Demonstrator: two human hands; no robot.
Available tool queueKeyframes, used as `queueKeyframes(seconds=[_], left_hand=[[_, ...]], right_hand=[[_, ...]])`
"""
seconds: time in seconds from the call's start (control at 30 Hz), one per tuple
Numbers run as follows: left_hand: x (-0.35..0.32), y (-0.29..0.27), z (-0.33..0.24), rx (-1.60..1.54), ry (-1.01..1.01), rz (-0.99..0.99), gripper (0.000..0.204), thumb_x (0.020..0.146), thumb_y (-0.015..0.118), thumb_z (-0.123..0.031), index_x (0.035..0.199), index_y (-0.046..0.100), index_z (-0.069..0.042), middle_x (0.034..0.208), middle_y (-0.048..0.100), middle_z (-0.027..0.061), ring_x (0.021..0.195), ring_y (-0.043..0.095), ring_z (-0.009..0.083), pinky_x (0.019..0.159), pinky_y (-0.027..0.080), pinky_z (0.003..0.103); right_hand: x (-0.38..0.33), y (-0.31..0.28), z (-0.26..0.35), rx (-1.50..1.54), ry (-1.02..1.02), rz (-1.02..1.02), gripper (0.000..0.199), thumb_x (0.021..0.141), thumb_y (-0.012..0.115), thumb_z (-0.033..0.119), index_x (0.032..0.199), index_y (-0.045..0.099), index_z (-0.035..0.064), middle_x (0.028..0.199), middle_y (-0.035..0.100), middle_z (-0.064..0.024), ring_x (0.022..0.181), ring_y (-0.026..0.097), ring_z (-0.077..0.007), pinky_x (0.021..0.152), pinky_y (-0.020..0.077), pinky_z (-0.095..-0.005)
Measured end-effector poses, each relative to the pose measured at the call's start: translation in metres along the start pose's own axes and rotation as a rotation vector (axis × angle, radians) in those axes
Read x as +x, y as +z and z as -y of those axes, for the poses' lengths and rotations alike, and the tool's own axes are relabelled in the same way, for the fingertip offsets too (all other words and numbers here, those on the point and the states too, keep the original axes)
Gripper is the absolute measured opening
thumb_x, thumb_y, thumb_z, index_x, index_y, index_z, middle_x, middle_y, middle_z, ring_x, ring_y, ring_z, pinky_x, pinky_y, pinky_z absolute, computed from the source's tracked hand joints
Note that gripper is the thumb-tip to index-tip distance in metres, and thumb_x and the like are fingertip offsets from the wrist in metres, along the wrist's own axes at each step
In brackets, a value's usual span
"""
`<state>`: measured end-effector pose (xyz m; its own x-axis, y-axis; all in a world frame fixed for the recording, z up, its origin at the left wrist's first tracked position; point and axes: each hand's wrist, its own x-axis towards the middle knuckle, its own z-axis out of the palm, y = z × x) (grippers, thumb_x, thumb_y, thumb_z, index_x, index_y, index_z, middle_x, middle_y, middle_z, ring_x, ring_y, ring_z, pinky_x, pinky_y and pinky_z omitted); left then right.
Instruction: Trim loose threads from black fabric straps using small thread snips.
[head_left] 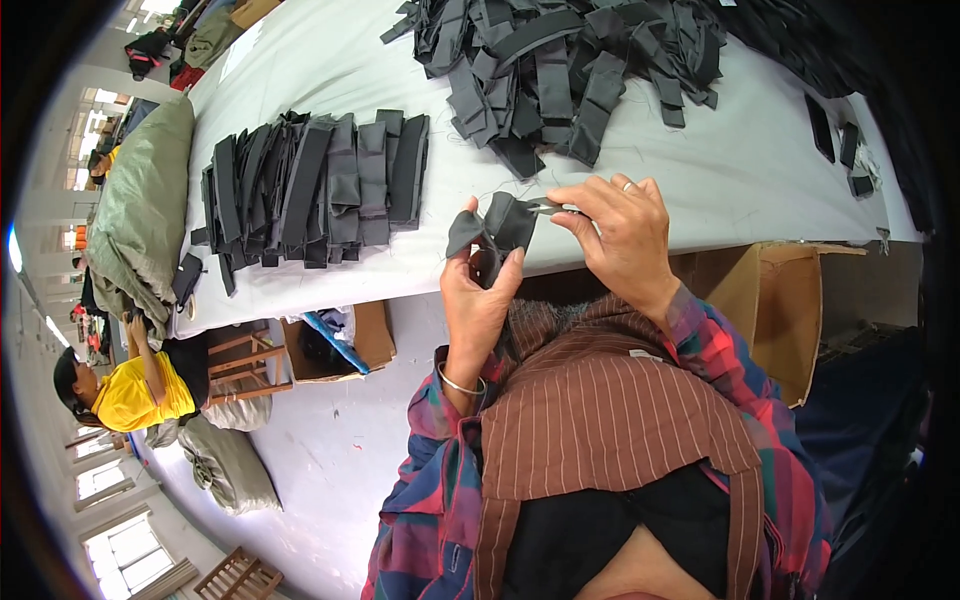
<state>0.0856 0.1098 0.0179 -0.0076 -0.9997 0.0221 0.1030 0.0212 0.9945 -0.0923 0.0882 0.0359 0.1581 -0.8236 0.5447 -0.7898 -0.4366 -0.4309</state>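
Note:
Over the table's near edge, my left hand (477, 300) grips a folded dark grey fabric piece (508, 222) between thumb and fingers, its flaps standing up. My right hand (622, 232), with a ring on one finger, is pinched closed just right of it. Between those fingertips is a slim dark thing (549, 207) with a pale tip, which meets the fabric's edge; its kind is too small to make out. To the left lies a row of dark grey fabric strips (310, 190), laid side by side and overlapping. A loose heap of similar strips (560, 70) lies beyond my hands.
The white-covered table (300, 295) runs across in front of me. At its right end lie a black phone-like slab (820, 128) and small dark pieces. Below stand cardboard boxes (785, 310). A person in yellow (150, 395) is at the left, near stuffed sacks (145, 190) and a wooden stool (250, 365).

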Motion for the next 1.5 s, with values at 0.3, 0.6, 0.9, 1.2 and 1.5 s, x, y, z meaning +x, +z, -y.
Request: queueKeyframes(seconds=[0.3, 0.6, 0.9, 1.2, 1.5], left_hand=[[0.006, -0.016, 0.005, -0.445, -0.303, 0.11, 0.042, 0.092, 0.058, -0.016, 0.127, 0.046, 0.002, 0.084, 0.052, 0.0032, 0.064, 0.049, 0.0098, 0.054, 0.04, 0.023], [0.01, -0.011, 0.019, -0.679, -0.417, 0.367, 0.048, 0.093, 0.052, -0.04, 0.11, 0.053, 0.004, 0.084, 0.061, 0.0128, 0.073, 0.063, 0.0218, 0.064, 0.051, 0.029], [0.014, -0.008, 0.021, -0.602, -0.453, 0.448, 0.055, 0.095, 0.048, -0.04, 0.126, 0.045, 0.004, 0.107, 0.06, 0.0225, 0.084, 0.064, 0.0267, 0.069, 0.054, 0.031], [0.017, -0.034, 0.017, -0.996, -0.406, 0.323, 0.065, 0.097, 0.039, -0.045, 0.146, 0.024, -0.004, 0.13, 0.048, 0.0274, 0.115, 0.056, 0.0354, 0.089, 0.054, 0.041], [0.01, -0.036, 0.008, -0.706, -0.346, 0.495, 0.075, 0.087, 0.056, -0.032, 0.144, 0.022, 0.003, 0.133, 0.043, 0.0313, 0.112, 0.056, 0.0437, 0.09, 0.052, 0.043]], right_hand=[[-0.004, 0.003, -0.022, 0.616, 0.393, 0.019, 0.022, 0.083, 0.07, 0.019, 0.103, 0.066, 0.0115, 0.067, 0.054, 0.0016, 0.06, 0.045, -0.008, 0.057, 0.0371, -0.0241], [-0.003, 0.014, -0.02, 0.965, 0.435, 0.295, 0.026, 0.084, 0.07, 0.014, 0.107, 0.062, 0.0058, 0.07, 0.039, 0.0075, 0.063, 0.034, -0.003, 0.057, 0.0321, -0.0205], [-0.005, 0.014, -0.024, 0.931, 0.501, 0.084, 0.013, 0.085, 0.066, 0.008, 0.082, 0.054, 0.0043, 0.073, 0.047, 0.0078, 0.068, 0.039, -0.0014, 0.06, 0.0328, -0.0188], [-0.006, 0.019, -0.038, 1.354, 0.827, -0.151, 0.021, 0.087, 0.064, 0.005, 0.079, 0.047, 0.0134, 0.061, 0.038, 0.0097, 0.046, 0.029, 0.0, 0.042, 0.0219, -0.019], [0.002, 0.014, -0.045, 1.312, 0.792, -0.19, 0.023, 0.086, 0.065, 0.007, 0.076, 0.045, 0.0132, 0.059, 0.037, 0.0101, 0.046, 0.027, -0.0002, 0.042, 0.0208, -0.0197]])
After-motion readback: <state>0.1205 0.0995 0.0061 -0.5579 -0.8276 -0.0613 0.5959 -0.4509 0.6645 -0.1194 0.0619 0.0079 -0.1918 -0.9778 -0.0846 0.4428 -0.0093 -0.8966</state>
